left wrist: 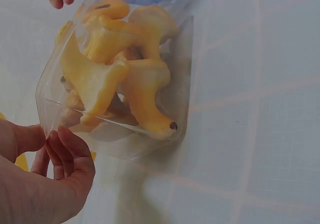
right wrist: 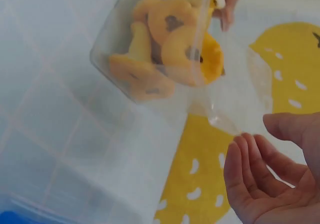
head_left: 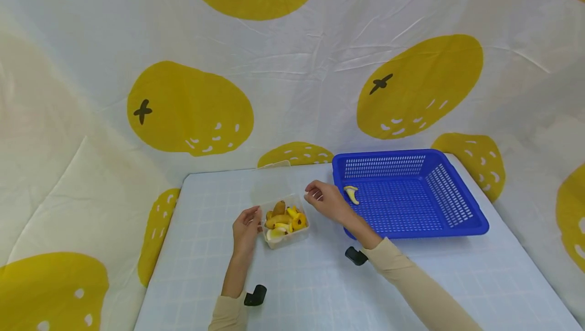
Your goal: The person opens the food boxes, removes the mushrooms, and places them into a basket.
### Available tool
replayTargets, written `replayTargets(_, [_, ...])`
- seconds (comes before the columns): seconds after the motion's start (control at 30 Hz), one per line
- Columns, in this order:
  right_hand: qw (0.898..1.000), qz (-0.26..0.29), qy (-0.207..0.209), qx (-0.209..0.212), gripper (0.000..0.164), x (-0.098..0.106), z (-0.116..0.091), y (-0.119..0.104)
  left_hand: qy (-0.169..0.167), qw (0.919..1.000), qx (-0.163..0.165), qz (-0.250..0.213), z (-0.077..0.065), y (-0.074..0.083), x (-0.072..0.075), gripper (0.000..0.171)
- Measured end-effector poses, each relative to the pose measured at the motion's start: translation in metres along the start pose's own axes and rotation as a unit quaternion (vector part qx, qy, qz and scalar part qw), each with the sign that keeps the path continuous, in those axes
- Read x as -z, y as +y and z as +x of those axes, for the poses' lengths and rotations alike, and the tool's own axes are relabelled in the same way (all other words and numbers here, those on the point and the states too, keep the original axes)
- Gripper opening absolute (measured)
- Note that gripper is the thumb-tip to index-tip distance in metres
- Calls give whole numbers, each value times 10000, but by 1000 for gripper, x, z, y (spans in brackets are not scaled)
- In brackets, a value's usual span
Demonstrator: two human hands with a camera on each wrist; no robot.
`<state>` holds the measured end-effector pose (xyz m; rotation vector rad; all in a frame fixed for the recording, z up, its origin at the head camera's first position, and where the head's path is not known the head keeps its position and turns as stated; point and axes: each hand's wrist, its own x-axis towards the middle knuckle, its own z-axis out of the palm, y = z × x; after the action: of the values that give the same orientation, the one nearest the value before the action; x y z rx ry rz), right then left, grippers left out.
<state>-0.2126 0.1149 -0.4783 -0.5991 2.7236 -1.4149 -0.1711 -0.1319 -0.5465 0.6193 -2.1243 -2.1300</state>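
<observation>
A clear plastic box [head_left: 298,237] with its hinged transparent lid [head_left: 269,185] raised at the back stands on the table. Several yellow and brownish mushroom-shaped pieces [head_left: 280,221] fill it, some with dark ends. My left hand [head_left: 246,228] pinches the box's left rim between thumb and fingers, as the left wrist view shows. Off the far right corner of the box is my right hand [head_left: 328,201], fingers bent and thumb apart with nothing between them. In the right wrist view, its fingertips [right wrist: 233,159] are near the lid's edge.
To the right stands a blue plastic basket [head_left: 411,233] with slotted walls. One pale yellow mushroom-shaped piece [head_left: 352,195] lies inside, near its left wall. A white cloth printed with big yellow fruit [head_left: 192,107] hangs behind the pale checked table [head_left: 311,290].
</observation>
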Motion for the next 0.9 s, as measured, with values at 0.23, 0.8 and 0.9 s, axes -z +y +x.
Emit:
replayTargets(0.23, [9991, -31, -353, 214, 17, -16, 0, -4, -106, 9997, -52, -197, -1, 0, 1, 35])
replayTargets(0.8, [9896, -868, -1131, 165, 25, -39, -3, -18, -9, 9997, -123, -198, 4, -5, 0, 29])
replayTargets(0.9, [9855, -1064, -1311, 192, 26, -41, -3, -21, -14, 9998, -101, -160, 3, -4, 1, 31])
